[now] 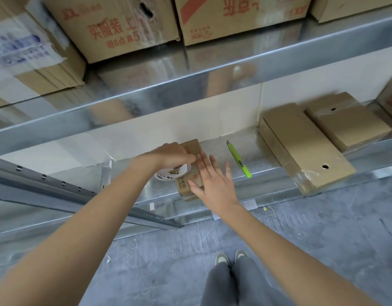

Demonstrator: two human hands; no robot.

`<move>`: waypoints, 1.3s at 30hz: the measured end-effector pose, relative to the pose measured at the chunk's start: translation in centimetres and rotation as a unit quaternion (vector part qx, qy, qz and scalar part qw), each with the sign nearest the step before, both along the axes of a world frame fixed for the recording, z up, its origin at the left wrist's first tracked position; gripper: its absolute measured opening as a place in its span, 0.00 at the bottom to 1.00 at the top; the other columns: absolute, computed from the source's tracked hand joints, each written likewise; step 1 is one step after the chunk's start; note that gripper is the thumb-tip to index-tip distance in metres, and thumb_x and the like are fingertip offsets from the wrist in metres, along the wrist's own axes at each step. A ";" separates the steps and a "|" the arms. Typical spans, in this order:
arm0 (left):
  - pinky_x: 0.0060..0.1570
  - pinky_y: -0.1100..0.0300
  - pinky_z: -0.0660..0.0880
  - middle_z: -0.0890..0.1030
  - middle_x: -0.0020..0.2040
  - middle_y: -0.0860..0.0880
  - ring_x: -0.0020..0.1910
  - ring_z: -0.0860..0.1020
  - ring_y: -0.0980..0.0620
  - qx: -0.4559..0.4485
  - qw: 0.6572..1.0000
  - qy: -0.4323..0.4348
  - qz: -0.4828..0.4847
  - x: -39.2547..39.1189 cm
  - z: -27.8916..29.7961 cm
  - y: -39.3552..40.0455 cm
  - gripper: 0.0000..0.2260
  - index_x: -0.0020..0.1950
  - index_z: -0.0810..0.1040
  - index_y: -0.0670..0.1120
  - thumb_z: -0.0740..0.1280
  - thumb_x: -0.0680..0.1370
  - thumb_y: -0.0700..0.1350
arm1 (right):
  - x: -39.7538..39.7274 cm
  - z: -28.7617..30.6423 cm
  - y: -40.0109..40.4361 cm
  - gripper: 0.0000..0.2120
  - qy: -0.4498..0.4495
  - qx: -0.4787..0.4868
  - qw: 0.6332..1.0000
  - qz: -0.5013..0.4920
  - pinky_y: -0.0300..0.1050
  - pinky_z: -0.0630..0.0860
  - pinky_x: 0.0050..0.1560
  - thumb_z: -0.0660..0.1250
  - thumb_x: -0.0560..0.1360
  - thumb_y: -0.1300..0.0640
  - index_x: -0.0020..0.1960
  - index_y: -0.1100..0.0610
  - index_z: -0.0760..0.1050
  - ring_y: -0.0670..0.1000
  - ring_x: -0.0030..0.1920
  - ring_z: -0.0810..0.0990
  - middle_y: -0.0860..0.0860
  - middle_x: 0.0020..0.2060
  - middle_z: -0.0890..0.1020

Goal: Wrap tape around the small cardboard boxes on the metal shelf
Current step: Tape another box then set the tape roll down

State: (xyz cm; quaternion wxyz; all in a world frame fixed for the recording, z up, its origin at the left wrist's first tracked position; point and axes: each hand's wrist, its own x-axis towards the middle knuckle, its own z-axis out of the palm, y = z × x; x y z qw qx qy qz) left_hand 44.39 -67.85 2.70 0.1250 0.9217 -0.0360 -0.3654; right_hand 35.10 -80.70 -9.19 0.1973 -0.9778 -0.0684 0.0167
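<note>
A small cardboard box (pixel 191 149) lies on the metal shelf (pixel 263 180), near its front edge. My left hand (pixel 170 154) grips a roll of tape (pixel 173 174) with a white printed core, held against the box's left side. My right hand (pixel 212 180) lies flat on the box's top and right side, fingers straight and spread. Most of the box's top is hidden under both hands.
A green utility knife (pixel 238 160) lies on the shelf right of the box. Two flat brown boxes (pixel 305 149) with small holes sit further right, overlapping. Large printed cartons (pixel 115 25) fill the upper shelf. A grey floor and my shoes (pixel 231 257) are below.
</note>
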 end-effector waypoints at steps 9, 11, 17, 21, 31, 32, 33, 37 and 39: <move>0.36 0.68 0.72 0.82 0.44 0.62 0.37 0.79 0.65 -0.047 0.987 0.151 0.037 0.6 0.4 0.6 0.17 0.36 0.79 0.61 0.60 0.76 0.69 | -0.2 -0.1 -0.2 0.35 0.004 0.012 1.000 0.009 0.60 0.46 0.75 0.49 0.78 0.36 0.79 0.54 0.51 0.51 0.78 0.51 0.48 0.79 0.51; 0.47 0.59 0.76 0.79 0.55 0.54 0.50 0.79 0.57 -0.032 0.985 0.162 0.044 0.6 0.5 0.6 0.12 0.41 0.77 0.60 0.63 0.76 0.65 | -0.3 0.0 -0.2 0.35 0.004 0.011 1.000 0.010 0.60 0.45 0.75 0.48 0.78 0.36 0.79 0.54 0.50 0.50 0.78 0.50 0.47 0.79 0.50; 0.48 0.55 0.72 0.77 0.43 0.49 0.43 0.75 0.49 -0.103 0.985 0.117 0.070 0.7 -0.5 1.6 0.09 0.40 0.79 0.51 0.67 0.67 0.55 | -0.1 0.2 -0.3 0.35 0.022 -0.002 1.000 0.019 0.59 0.42 0.75 0.47 0.79 0.36 0.80 0.53 0.45 0.49 0.78 0.47 0.46 0.79 0.46; 0.48 0.56 0.70 0.78 0.42 0.51 0.43 0.73 0.51 -0.118 0.984 0.105 0.079 0.7 -1.2 2.2 0.07 0.41 0.78 0.51 0.66 0.72 0.54 | 0.0 0.1 -0.4 0.35 0.028 0.002 0.999 0.028 0.60 0.40 0.75 0.46 0.80 0.36 0.80 0.52 0.44 0.48 0.78 0.45 0.46 0.79 0.45; 0.44 0.58 0.69 0.79 0.40 0.53 0.38 0.74 0.51 -0.129 0.983 0.110 0.074 1.1 -1.7 2.3 0.09 0.38 0.79 0.51 0.65 0.66 0.55 | 1.9 0.0 -2.4 0.26 -0.023 0.172 0.983 -0.060 0.56 0.57 0.73 0.53 0.83 0.47 0.78 0.55 0.55 0.51 0.74 0.62 0.50 0.75 0.64; 0.45 0.57 0.69 0.79 0.40 0.52 0.38 0.74 0.51 -0.129 0.983 0.112 0.074 1.1 -1.8 2.2 0.10 0.38 0.80 0.51 0.65 0.65 0.55 | 2.9 -0.4 -3.4 0.25 -0.043 0.141 0.983 -0.111 0.54 0.62 0.69 0.57 0.82 0.50 0.76 0.57 0.59 0.54 0.71 0.66 0.53 0.72 0.68; 0.46 0.56 0.69 0.80 0.41 0.51 0.39 0.75 0.51 -0.128 0.983 0.112 0.073 1.1 -1.9 2.2 0.10 0.37 0.80 0.51 0.65 0.64 0.56 | 3.8 -0.9 -4.5 0.25 -0.036 0.099 0.981 -0.161 0.53 0.65 0.66 0.59 0.81 0.51 0.75 0.58 0.61 0.57 0.69 0.68 0.55 0.71 0.69; 0.46 0.54 0.69 0.80 0.42 0.49 0.41 0.75 0.49 -0.131 0.983 0.105 0.073 1.1 -2.2 2.4 0.11 0.37 0.80 0.51 0.65 0.64 0.57 | 6.3 -2.6 -6.8 0.26 0.129 -0.025 0.971 -0.199 0.49 0.71 0.56 0.60 0.80 0.49 0.74 0.58 0.59 0.58 0.63 0.71 0.58 0.64 0.70; 0.46 0.54 0.69 0.80 0.42 0.49 0.40 0.74 0.49 -0.129 0.983 0.103 0.075 1.1 -2.2 2.5 0.12 0.38 0.80 0.51 0.65 0.64 0.58 | 6.6 -3.3 -6.9 0.24 0.145 -0.061 0.976 -0.150 0.49 0.74 0.49 0.59 0.80 0.56 0.74 0.56 0.58 0.58 0.58 0.75 0.57 0.62 0.71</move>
